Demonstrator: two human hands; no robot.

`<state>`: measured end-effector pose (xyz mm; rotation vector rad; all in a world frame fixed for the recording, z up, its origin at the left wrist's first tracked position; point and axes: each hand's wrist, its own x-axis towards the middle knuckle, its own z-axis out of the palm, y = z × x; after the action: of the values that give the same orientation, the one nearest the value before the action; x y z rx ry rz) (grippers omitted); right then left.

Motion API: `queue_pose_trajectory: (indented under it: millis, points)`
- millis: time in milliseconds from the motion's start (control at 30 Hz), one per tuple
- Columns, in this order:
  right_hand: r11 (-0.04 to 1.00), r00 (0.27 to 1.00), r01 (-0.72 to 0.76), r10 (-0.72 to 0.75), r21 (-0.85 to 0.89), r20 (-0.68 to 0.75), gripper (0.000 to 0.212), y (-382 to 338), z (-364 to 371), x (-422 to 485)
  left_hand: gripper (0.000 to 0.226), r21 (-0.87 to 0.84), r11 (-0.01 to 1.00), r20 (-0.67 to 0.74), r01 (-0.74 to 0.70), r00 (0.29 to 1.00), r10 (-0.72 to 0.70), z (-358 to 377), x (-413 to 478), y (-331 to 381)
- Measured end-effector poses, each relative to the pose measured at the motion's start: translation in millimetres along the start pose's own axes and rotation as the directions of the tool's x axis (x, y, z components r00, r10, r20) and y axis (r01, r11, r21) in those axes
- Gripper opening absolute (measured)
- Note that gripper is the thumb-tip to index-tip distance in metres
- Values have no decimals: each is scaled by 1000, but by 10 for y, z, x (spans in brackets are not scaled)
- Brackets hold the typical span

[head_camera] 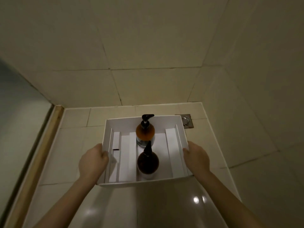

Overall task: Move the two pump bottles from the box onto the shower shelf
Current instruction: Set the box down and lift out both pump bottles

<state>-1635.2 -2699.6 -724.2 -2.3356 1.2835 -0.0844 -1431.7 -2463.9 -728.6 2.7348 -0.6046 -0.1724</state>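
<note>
An open white cardboard box [164, 120] is held over the tiled floor in the shower corner. Two amber pump bottles stand upright inside it, one behind the other. The far pump bottle [145, 134] is lighter amber with a black pump head. The near pump bottle [148, 162] is darker and its black nozzle points away from me. My left hand [92, 162] grips the box's left wall, thumb inside. My right hand [195, 157] grips the right wall. No shower shelf is in view.
Beige tiled walls meet in a corner ahead and to the right. A square metal floor drain [186, 122] lies just behind the box's far right corner. A wooden threshold strip [41, 153] and a glass panel run along the left.
</note>
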Motion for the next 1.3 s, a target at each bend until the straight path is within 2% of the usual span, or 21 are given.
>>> queue_pose_trajectory:
  millis: [333,600,1000,1067,1100,1167,1233,1267,1300]
  points:
    - [999,995,-46,45,14,85,27,376,830,85,15,8,999,99,45,994,-46,876,20,-328]
    - [999,994,-42,42,-7,105,25,482,1145,125,11,22,999,69,48,996,-49,1169,4,-483]
    - [999,999,-40,41,-31,16,26,570,1314,86,11,33,995,22,97,995,-98,1358,-70,-535]
    - [998,998,-56,57,-18,36,32,537,1295,72,19,37,992,29,120,992,-121,1339,-85,-508]
    - [999,999,-46,45,11,14,40,508,1277,47,31,38,991,13,128,992,-129,1317,-94,-491]
    - [989,986,104,-89,105,-141,59,428,1233,-43,54,29,998,-88,56,995,-54,1259,-127,-456]
    - [940,938,286,-235,183,-256,64,338,1241,-135,59,44,989,-254,-140,956,147,1227,-134,-380]
    - [916,943,308,-259,256,-207,66,290,1271,-165,58,48,973,-269,-227,935,231,1232,-115,-316]
    - [897,965,262,-247,356,-87,68,236,1322,-195,58,19,958,-225,-285,933,282,1245,-82,-226]
